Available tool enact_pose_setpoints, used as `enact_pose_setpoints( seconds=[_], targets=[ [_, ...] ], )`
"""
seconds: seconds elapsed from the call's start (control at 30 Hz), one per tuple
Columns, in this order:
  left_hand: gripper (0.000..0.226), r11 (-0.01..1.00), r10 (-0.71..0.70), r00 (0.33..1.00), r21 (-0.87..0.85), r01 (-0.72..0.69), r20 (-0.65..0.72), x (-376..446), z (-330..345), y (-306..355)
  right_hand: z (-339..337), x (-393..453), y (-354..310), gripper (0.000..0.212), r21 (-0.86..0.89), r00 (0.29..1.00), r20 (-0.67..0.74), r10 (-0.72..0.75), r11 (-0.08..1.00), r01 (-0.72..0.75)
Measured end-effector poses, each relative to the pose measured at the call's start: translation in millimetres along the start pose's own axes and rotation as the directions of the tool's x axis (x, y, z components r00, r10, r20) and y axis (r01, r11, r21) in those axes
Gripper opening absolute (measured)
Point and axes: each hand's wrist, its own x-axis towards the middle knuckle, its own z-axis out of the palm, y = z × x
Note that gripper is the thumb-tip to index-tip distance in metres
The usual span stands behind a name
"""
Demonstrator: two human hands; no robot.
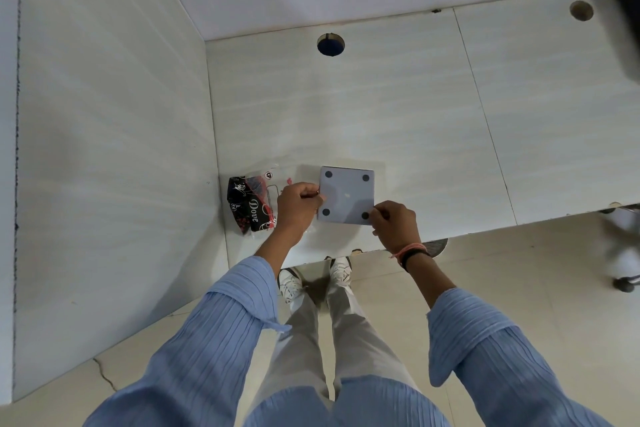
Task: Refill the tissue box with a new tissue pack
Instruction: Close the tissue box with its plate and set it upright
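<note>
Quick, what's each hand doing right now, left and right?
Left hand: closed, pinching the left edge of the tissue box, which is upside down.
Right hand: closed, gripping the box's near right corner.

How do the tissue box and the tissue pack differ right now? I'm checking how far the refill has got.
The tissue box is plain grey, square and rigid, turned bottom-up with four dark feet showing; the tissue pack is a dark, printed, crinkled plastic wrapper. The box is gripped at its edges by the left hand and right hand; the pack lies unheld beside it. Both rest on the white desk.
</note>
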Motion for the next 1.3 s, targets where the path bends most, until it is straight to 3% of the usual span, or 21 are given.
enact_pose_setpoints(
  seconds=[0.43, 0.67, 0.83, 1.07, 1.23, 1.3],
  targets=[
    [0.030, 0.998, 0.021, 1.000, 0.056, -0.020, -0.002, -3, 4, 7, 1, 1, -7, 0.003, 0.133, 0.999, -0.035, 0.035, 0.991, -0.030],
    [0.037, 0.998, 0.022, 1.000, 0.063, -0.023, 0.012, -3, 4, 6, 3, 0, 0, 0.014, 0.149, 0.999, -0.027, 0.018, 0.989, -0.014],
    [0.039, 0.993, 0.012, 1.000, 0.120, -0.014, 0.013, -2, 4, 9, 5, 3, -4, 0.030, 0.236, 0.991, 0.043, 0.125, 0.963, -0.132],
    [0.047, 0.960, -0.073, 0.997, 0.275, 0.060, 0.035, 8, 9, 25, -1, 16, -21, 0.056, 0.116, 0.977, 0.133, 0.165, 0.977, -0.181],
    [0.037, 0.966, -0.090, 0.994, 0.248, 0.070, 0.069, 4, 11, 32, -14, 25, -28, 0.066, 0.268, 0.942, 0.245, 0.231, 0.917, -0.295],
    [0.046, 0.987, -0.045, 0.996, 0.160, 0.032, 0.077, 0, 8, 29, -17, 22, -26, 0.061, 0.351, 0.956, 0.202, 0.213, 0.895, -0.274]
  ],
)
